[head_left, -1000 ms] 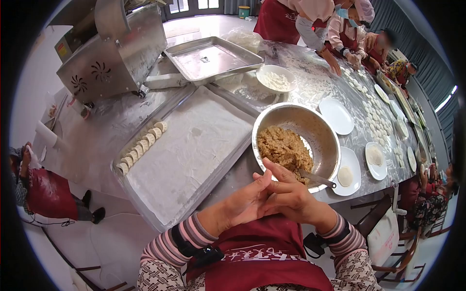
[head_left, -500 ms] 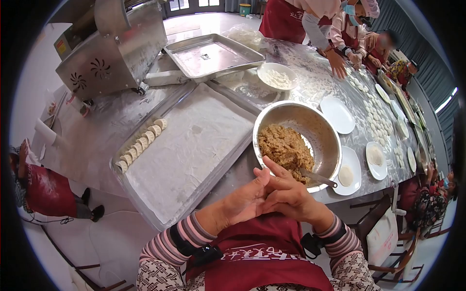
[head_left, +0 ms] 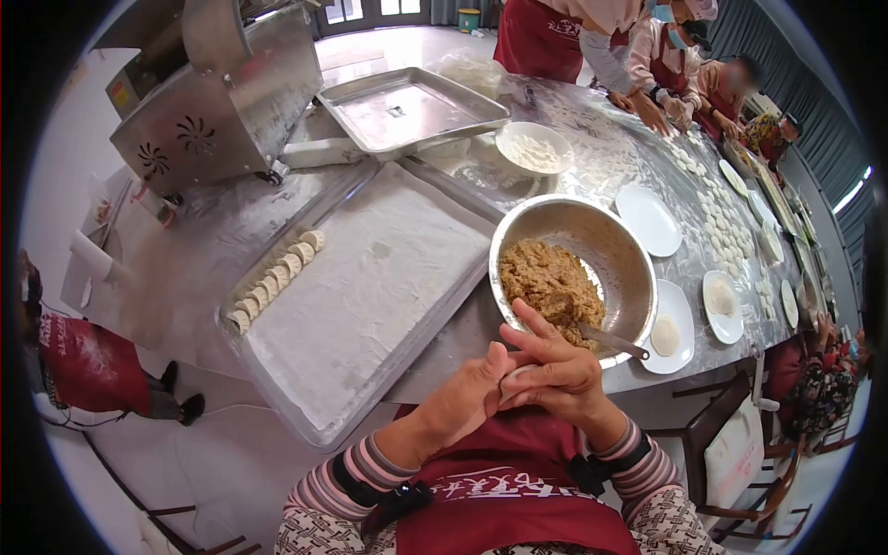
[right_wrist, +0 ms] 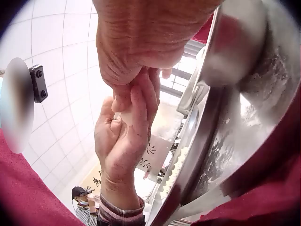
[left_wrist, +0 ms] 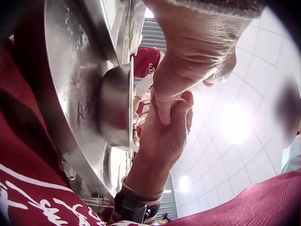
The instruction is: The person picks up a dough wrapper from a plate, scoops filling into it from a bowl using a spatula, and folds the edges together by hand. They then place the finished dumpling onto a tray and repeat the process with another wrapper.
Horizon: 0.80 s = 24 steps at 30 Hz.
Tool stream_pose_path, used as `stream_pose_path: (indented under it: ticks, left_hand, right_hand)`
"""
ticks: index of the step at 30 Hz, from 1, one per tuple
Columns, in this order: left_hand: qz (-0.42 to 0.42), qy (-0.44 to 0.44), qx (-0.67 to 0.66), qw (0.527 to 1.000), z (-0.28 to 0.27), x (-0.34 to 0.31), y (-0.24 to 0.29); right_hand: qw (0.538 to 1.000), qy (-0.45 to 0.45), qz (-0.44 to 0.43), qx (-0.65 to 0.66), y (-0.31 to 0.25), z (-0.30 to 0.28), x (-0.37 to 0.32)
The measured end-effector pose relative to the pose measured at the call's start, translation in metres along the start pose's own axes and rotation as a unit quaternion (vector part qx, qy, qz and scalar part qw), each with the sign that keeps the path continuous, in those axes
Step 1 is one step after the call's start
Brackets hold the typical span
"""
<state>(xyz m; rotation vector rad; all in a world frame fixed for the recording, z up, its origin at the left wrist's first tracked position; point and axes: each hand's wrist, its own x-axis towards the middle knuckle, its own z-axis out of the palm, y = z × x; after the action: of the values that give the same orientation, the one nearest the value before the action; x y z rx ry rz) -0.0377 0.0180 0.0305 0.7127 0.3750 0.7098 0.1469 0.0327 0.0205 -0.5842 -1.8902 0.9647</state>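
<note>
We hold a pale dough piece (head_left: 515,381) between our left hand (head_left: 461,396) and right hand (head_left: 564,377), just beside the steel bowl (head_left: 629,264) of brown filling (head_left: 548,282); it looks off-white, its full shape hidden by our skin. The fingers of both hands are partly curled, closed around it; a row of dumplings (head_left: 276,280) lies on the lined tray (head_left: 370,296).
</note>
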Motion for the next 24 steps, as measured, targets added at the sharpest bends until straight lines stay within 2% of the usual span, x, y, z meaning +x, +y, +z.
stream_pose_path:
  ticks: [3,7,9,13,16,22,24]
  left_hand:
    - [0.019,0.038,-0.002,0.999,0.002,-0.002,-0.005]
    - [0.045,0.047,-0.024,0.998,-0.008,-0.002,-0.018]
    - [0.075,0.055,-0.051,0.994,-0.005,-0.003,-0.015]
    - [0.081,0.054,-0.046,0.994,-0.005,-0.006,-0.015]
    - [0.097,0.042,-0.047,0.993,-0.010,-0.004,-0.025]
    - [0.158,0.088,-0.079,0.980,0.002,-0.004,-0.036]
    - [0.159,0.098,-0.116,0.976,-0.001,-0.004,-0.036]
  right_hand:
    - [0.998,-0.011,-0.034,-0.052,0.002,0.002,0.001]
    - [0.992,0.014,-0.064,-0.110,0.001,0.013,0.005]
    - [0.996,0.089,0.011,0.021,-0.010,0.017,0.009]
    - [0.994,0.100,0.002,0.037,-0.005,0.014,0.004]
    - [0.997,0.077,-0.028,0.000,0.001,0.012,0.002]
    - [0.994,0.102,-0.042,-0.006,0.005,0.023,-0.001]
    - [0.991,0.132,-0.005,-0.010,-0.004,0.024,0.005]
